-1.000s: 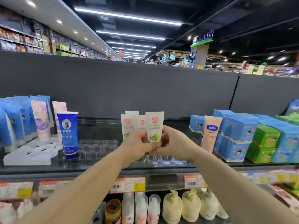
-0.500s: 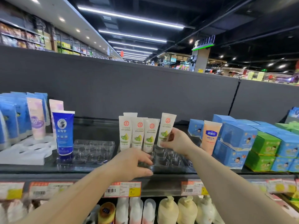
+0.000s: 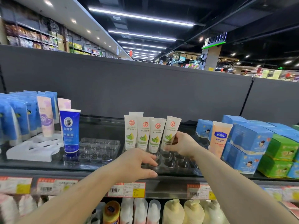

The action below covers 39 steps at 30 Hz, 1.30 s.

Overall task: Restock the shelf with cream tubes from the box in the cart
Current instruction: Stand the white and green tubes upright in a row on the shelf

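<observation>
Several white cream tubes (image 3: 143, 133) with red logos and green leaf prints stand upright at the back of a clear plastic tray (image 3: 173, 164) on the dark shelf (image 3: 100, 166). My right hand (image 3: 182, 143) pinches the lower end of the rightmost tube (image 3: 171, 128), which leans slightly right over the tray's cups. My left hand (image 3: 137, 166) rests on the tray's front left edge, fingers curled loosely over the rim. The box and the cart are out of view.
A blue tube (image 3: 69, 130) stands by a second clear tray (image 3: 98, 147). Blue and pink tubes (image 3: 24, 117) fill the left. Blue boxes (image 3: 247, 138), green boxes (image 3: 281, 149) and an orange tube (image 3: 218, 139) sit right. Price tags (image 3: 126, 189) line the shelf edge; bottles (image 3: 173, 212) stand below.
A second ago both hands held one tube together. My left hand has since dropped to the tray's front edge, and my right hand has carried a tube to the row's right end.
</observation>
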Each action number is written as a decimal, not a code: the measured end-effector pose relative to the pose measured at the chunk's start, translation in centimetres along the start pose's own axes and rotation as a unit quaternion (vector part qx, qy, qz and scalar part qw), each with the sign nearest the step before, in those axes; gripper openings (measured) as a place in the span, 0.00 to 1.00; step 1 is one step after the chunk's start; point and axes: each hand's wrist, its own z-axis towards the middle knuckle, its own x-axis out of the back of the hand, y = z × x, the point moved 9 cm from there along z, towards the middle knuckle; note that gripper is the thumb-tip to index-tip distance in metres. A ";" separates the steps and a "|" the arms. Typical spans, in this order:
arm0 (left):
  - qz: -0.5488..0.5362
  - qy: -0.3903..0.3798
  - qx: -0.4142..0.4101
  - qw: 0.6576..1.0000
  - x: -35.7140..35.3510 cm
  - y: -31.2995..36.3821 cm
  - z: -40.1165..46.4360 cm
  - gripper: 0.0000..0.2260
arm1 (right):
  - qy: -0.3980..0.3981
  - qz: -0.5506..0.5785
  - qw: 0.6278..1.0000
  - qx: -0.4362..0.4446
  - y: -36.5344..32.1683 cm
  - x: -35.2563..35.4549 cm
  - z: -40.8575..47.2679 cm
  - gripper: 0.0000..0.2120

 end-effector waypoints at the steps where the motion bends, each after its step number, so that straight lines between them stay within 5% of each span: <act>1: 0.001 0.000 0.001 1.000 0.0 0.0 0.0 0.17 | 0.000 0.000 1.000 0.000 0.0 0.0 0.0 0.17; 10: 0.008 -0.007 0.011 1.000 0.0 0.1 -0.2 0.17 | -0.024 -0.036 0.998 0.040 -1.0 -0.2 -0.3 0.19; 26: -0.017 0.004 0.049 0.999 0.1 -0.3 -0.1 0.17 | -0.072 -0.014 0.997 -0.013 0.9 -1.2 0.1 0.17; 31: -0.024 0.068 0.083 0.994 1.5 0.0 -2.1 0.21 | 0.016 -0.004 0.999 -0.041 -0.3 1.0 -2.4 0.18; 36: -0.009 0.168 0.110 0.980 5.2 -0.9 -9.0 0.18 | 0.300 0.000 0.951 0.070 -7.0 3.4 -9.9 0.08; 39: -0.019 0.190 0.140 0.971 6.7 -3.5 -15.7 0.17 | 0.238 0.020 0.961 0.143 -14.0 -3.5 -13.6 0.04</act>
